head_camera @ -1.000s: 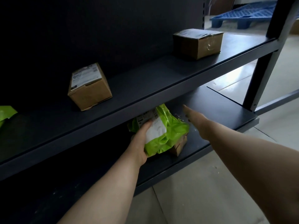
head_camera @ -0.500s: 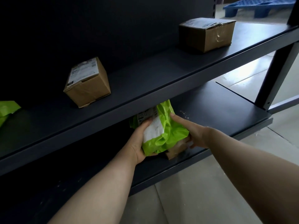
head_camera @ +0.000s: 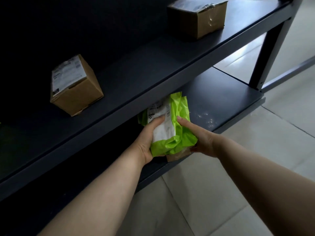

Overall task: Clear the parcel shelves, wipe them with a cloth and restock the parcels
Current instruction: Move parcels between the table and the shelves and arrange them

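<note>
A bright green plastic parcel [head_camera: 180, 133] with a white label lies over the front of the dark bottom shelf [head_camera: 221, 99]. My left hand [head_camera: 146, 142] grips its left side, thumb on the label. From the right, my right hand [head_camera: 202, 140] holds the green parcel with fingers on its top, and a small brown cardboard box [head_camera: 179, 155] shows beneath it. Whether the fingers reach the box is hidden. On the middle shelf [head_camera: 153, 72] stand two cardboard boxes, one at the left [head_camera: 75, 87] and one at the far right [head_camera: 197, 17].
A dark upright post [head_camera: 271, 53] carries the shelves at the right end. Pale floor tiles [head_camera: 221, 176] lie below and to the right of the rack. The back of the rack is dark and its depth is hard to see.
My right hand came in from the open air at the right and took hold of the green parcel's right side. The left hand kept its grip. The view shifted closer and lower.
</note>
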